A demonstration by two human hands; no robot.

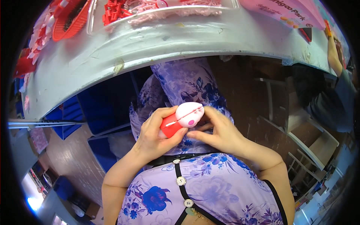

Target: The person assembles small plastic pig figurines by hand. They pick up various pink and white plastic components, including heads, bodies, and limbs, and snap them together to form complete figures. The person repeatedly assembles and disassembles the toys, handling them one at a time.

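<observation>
Over my lap I hold a small plastic toy figure (189,114) with a rounded white head, a pink round cheek spot and a red body. A seam line runs lengthwise across head and body. My left hand (155,127) is closed around the red body, its thumb along the lower side. Around the white head curls my right hand (217,129), index finger at its far right side and thumb just below it. Part of the right fingers is hidden behind the head.
Beyond my lap curves a pale worktable (157,45). On it stand a clear tray (165,14) of red and pink plastic parts, an orange-red basket (71,24) and a pink printed bag (285,13). Blue crates (101,108) sit below at left. Another person's arm (333,54) reaches in at far right, near a wooden stool (311,144).
</observation>
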